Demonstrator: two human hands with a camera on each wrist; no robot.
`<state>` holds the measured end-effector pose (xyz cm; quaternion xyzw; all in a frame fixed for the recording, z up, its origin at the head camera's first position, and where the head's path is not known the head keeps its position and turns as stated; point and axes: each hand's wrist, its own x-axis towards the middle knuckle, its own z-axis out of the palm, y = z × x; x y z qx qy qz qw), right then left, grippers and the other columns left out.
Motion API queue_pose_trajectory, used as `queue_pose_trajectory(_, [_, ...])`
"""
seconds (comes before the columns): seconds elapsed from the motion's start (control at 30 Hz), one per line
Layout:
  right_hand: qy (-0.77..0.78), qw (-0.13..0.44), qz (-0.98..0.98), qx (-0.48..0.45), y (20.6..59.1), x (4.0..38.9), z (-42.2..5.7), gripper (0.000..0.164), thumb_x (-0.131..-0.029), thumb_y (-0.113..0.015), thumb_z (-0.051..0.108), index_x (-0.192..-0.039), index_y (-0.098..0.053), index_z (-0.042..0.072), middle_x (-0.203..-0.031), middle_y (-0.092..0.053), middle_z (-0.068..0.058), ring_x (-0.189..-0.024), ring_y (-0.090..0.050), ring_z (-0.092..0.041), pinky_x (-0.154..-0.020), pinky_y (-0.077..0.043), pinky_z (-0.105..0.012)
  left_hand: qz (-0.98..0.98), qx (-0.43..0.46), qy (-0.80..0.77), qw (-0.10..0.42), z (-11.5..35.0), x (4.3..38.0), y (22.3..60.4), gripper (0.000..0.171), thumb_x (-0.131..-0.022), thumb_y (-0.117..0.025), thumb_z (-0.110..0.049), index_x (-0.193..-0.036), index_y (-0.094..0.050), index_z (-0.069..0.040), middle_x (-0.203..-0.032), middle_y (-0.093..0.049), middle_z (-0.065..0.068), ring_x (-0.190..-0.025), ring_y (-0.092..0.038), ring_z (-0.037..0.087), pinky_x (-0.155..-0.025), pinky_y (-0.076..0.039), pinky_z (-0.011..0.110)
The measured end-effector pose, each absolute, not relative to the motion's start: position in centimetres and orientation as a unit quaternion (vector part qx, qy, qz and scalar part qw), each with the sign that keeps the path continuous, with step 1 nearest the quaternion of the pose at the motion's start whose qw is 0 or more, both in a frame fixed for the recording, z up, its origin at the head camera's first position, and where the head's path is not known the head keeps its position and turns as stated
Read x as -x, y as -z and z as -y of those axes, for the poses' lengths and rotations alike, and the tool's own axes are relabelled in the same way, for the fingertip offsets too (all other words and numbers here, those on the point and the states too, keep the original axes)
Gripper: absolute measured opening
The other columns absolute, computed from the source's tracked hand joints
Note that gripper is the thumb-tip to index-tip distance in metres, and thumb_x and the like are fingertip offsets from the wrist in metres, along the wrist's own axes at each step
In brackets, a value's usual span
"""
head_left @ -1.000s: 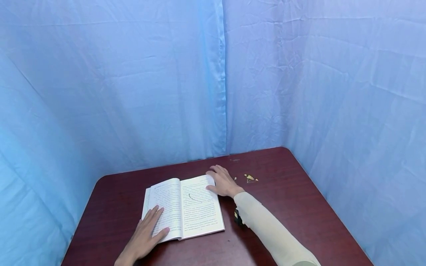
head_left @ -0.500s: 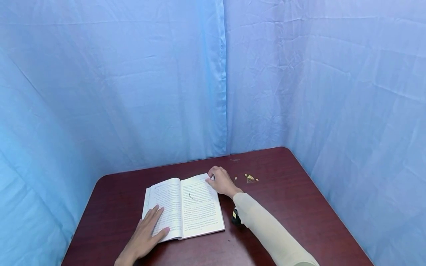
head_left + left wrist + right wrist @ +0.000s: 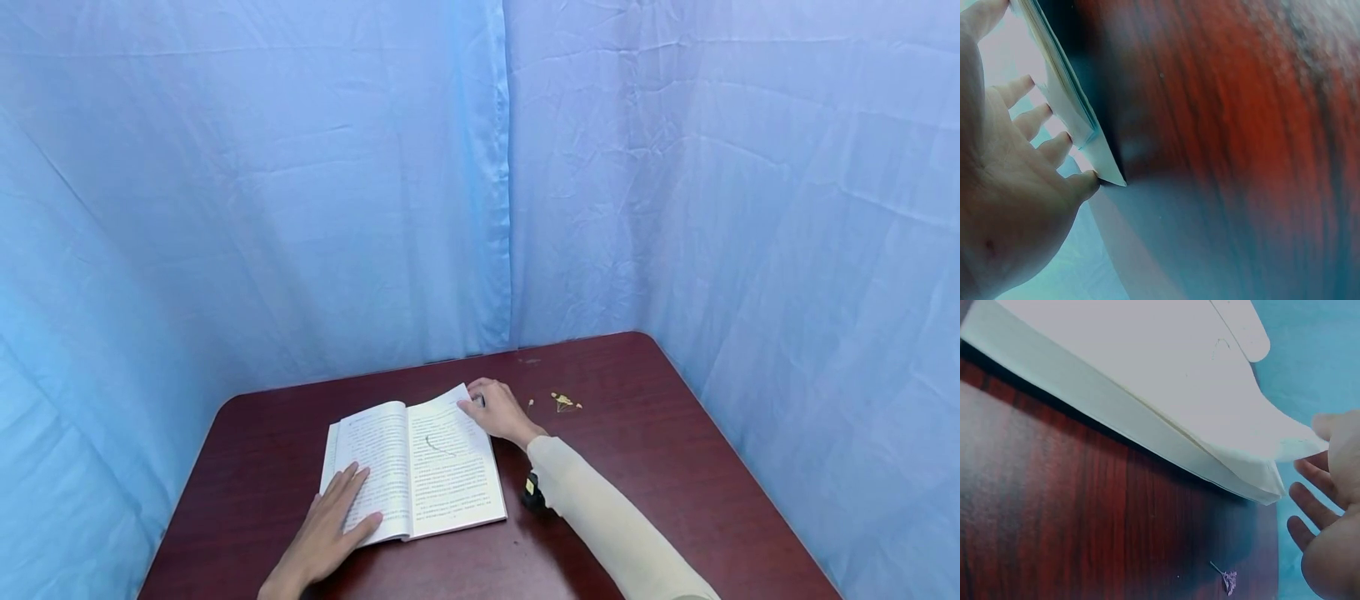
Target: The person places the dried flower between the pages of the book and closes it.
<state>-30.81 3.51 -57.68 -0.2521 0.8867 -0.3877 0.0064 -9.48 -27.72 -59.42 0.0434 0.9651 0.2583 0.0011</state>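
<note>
An open book (image 3: 450,492) with printed pages lies on the dark red table. My left hand (image 3: 326,521) rests with fingers spread on the left page near its lower outer edge; the left wrist view shows the fingertips at the page stack. At the far right corner, my right hand (image 3: 501,410) pinches a page (image 3: 1300,440) between thumb and fingers. That corner is lifted and curves up from the pages beneath it. A thin, dark, curved stem-like piece (image 3: 438,448) lies on the right page.
Small yellow dried flowers (image 3: 564,402) lie on the table right of my right hand, with one smaller sprig (image 3: 1229,581) nearer the book. Blue curtains (image 3: 300,208) hang behind and beside the table (image 3: 637,467). A dark wrist device (image 3: 532,490) sits under the right sleeve.
The right hand's fingers have drawn together at the far right corner and taken hold of the page, whose corner has risen. The left hand has stayed still.
</note>
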Motion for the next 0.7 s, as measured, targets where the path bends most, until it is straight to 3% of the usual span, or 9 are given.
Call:
queue_pose_trajectory(0.17, [0.399, 0.040, -0.881, 0.250, 57.7, 29.9, -4.1, 0.051, -0.100, -0.067, 0.042, -0.137, -0.065, 0.007, -0.138, -0.067, -0.011, -0.129, -0.064, -0.028, -0.105, -0.055, -0.045, -0.963, -0.037, -0.266, 0.010, 27.6, 9.5, 59.3, 0.081, -0.098, -0.059, -0.062, -0.163, -0.036, -0.021, -0.172, -0.030, 0.010, -0.159, -0.026, 0.043, -0.118, -0.023, 0.077])
queue_pose_trajectory(0.43, [0.427, 0.087, -0.861, 0.262, 57.6, 28.0, -5.2, 0.056, -0.100, -0.068, 0.041, -0.148, -0.055, 0.016, -0.127, -0.070, -0.003, -0.110, -0.068, -0.017, -0.092, -0.058, -0.036, -0.965, -0.049, -0.257, -0.009, 27.4, 9.5, 59.1, 0.078, -0.098, -0.061, -0.059, -0.162, -0.038, -0.019, -0.170, -0.034, 0.013, -0.157, -0.029, 0.045, -0.115, -0.026, 0.078])
queue_pose_trajectory(0.7, [0.454, 0.102, -0.838, 0.285, 57.9, 25.6, -6.3, 0.069, -0.098, -0.069, 0.041, -0.155, -0.044, 0.011, -0.142, -0.063, -0.010, -0.123, -0.067, -0.024, -0.099, -0.059, -0.039, -0.966, -0.047, -0.254, -0.018, 27.3, 9.3, 59.3, 0.078, -0.098, -0.061, -0.059, -0.161, -0.040, -0.017, -0.168, -0.035, 0.016, -0.155, -0.030, 0.048, -0.113, -0.027, 0.080])
